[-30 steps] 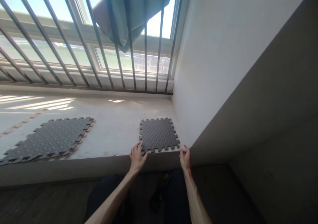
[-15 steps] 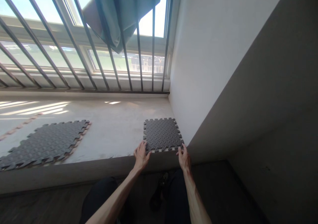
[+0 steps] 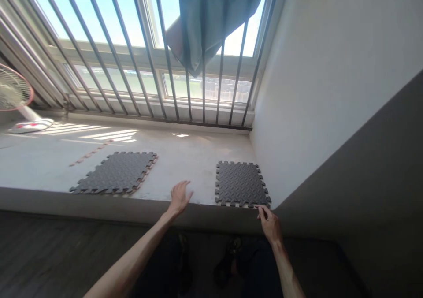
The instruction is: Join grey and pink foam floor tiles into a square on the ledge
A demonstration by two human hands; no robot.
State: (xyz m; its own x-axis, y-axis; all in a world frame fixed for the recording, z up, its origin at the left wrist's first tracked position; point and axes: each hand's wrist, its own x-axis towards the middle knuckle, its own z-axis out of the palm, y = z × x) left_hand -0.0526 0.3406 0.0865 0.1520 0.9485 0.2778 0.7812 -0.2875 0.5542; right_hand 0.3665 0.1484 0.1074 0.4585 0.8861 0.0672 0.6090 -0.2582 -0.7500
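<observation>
Left hand (image 3: 180, 197) now off foam tile, lifted, fingers spread, holding nothing. Fan (image 3: 15, 97) far left; stacked tiles (image 3: 116, 173) mid-ledge. Single foam tile (image 3: 240, 184) flat in wall corner. Right hand (image 3: 270, 224) fingertips pinching its near corner.
</observation>
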